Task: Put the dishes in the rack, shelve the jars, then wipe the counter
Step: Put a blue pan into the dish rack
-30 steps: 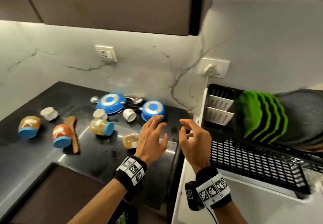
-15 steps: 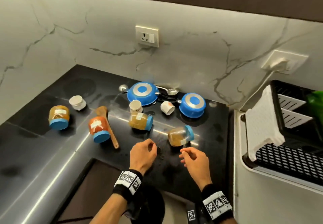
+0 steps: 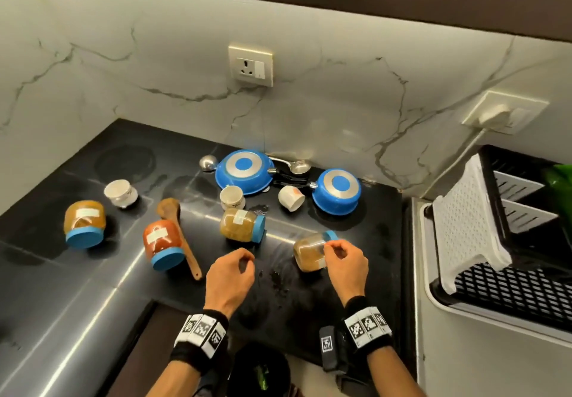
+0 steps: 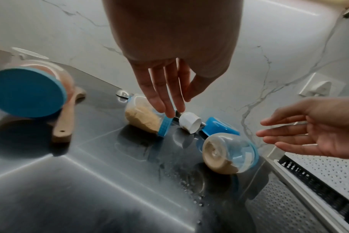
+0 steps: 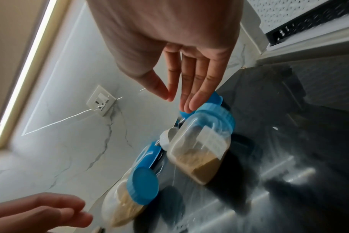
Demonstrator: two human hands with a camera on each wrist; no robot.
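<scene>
my right hand (image 3: 345,262) hovers open over the tipped jar (image 3: 311,252), left hand (image 3: 230,276) loosely curled, empty; I'd wrap the body, not the lid

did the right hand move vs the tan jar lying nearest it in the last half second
Yes. The right hand went forward over the tan-filled clear plastic jar with a blue lid, which stayed beside the mustard jar.

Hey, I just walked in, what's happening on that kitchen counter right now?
A person is tidying a black counter. Their right hand reaches over a clear plastic jar with a blue lid lying on its side, fingers straight, not yet gripping it. The left hand hovers nearby, holding nothing. Three more blue-lidded jars, three white cups, two upturned blue pans and a wooden spoon remain on the counter. The black dish rack stands to the right.
</scene>
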